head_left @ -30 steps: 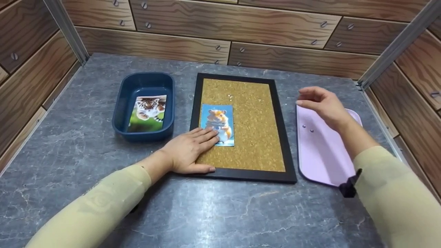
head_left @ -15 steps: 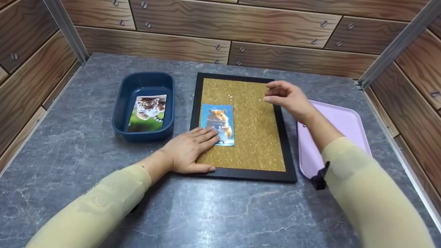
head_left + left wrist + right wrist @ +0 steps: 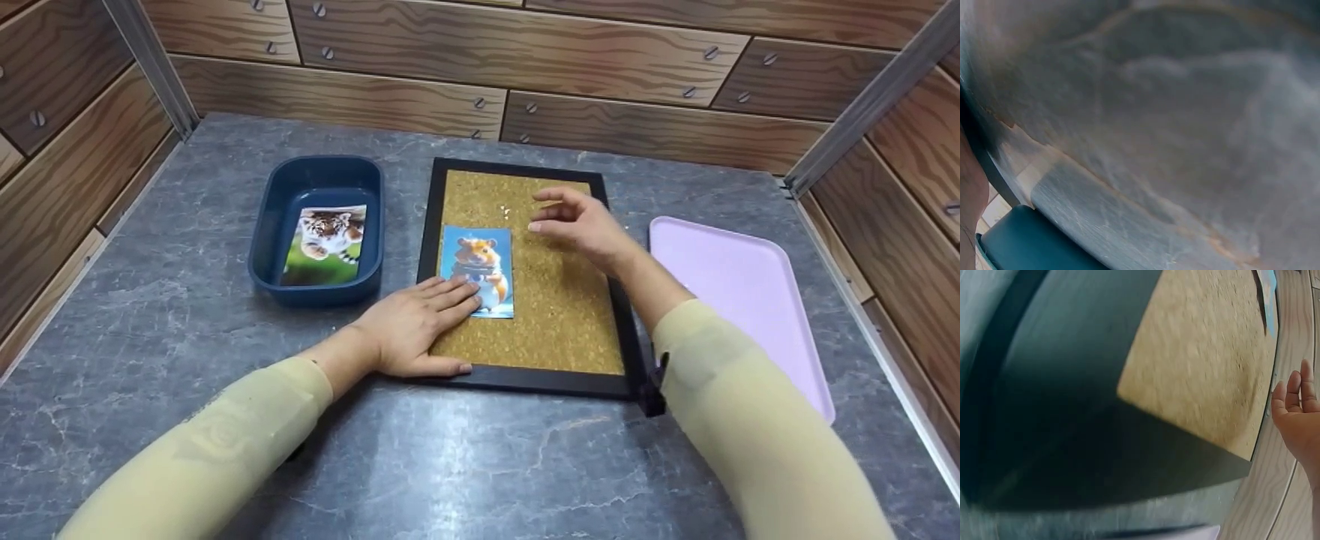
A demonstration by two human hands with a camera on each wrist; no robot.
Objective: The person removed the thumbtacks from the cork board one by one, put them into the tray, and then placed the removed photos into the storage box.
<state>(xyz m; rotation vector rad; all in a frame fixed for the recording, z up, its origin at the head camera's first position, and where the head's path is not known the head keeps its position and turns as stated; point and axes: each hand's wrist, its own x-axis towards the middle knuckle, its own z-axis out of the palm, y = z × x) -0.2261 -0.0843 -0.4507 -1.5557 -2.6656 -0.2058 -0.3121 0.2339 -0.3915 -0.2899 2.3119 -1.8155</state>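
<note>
My left hand (image 3: 420,330) lies flat at the lower left of a framed cork board (image 3: 562,330). Its fingers rest on the hamster picture card (image 3: 480,255), and its thumb reaches along the black frame. My right hand (image 3: 581,229) hovers over the upper right part of the cork, thumb and fingers apart and loosely bent, nothing visible between them. In the right wrist view the fingers (image 3: 1293,391) stretch out beyond the cork, and an edge of the card (image 3: 1268,298) shows. Small white specks (image 3: 505,213) sit on the cork above the card.
Left of the board stands a blue bin (image 3: 262,255) with a tiger picture card (image 3: 326,244) inside. A pink tray (image 3: 750,300) lies to the right, partly behind my right forearm. Wood-patterned walls (image 3: 405,75) enclose the grey marbled table (image 3: 465,465).
My right hand has moved left from over the pink tray to over the cork board. Two small round studs seen on the tray earlier are now out of sight. My left hand has stayed put.
</note>
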